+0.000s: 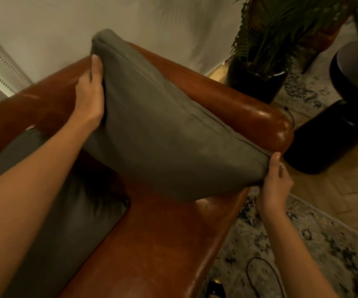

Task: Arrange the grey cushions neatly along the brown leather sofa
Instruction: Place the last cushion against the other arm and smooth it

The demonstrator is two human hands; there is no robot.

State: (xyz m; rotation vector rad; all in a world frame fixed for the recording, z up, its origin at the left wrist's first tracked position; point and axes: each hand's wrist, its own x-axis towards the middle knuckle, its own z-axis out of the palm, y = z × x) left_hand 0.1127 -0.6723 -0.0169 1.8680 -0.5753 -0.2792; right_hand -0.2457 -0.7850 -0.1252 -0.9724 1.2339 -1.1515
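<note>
From my remote feed: two bare forearms run up from the lower edge of the head view, no sleeves, watch, bracelet or rings visible. The left hand and right hand are ungloved. The fingers are slim, their nails neatly trimmed and finished in a pale, glossy polish with lighter tips. No cables or markings show.

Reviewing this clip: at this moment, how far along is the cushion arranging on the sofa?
Done, apparently: one grey cushion already lies on the seat against the backrest. In hand: a second grey cushion is held by the left hand at its far edge and the right hand at its near corner, raised by the armrest of the brown leather sofa. Left: setting it down. The rest of the sofa is out of view.
</note>
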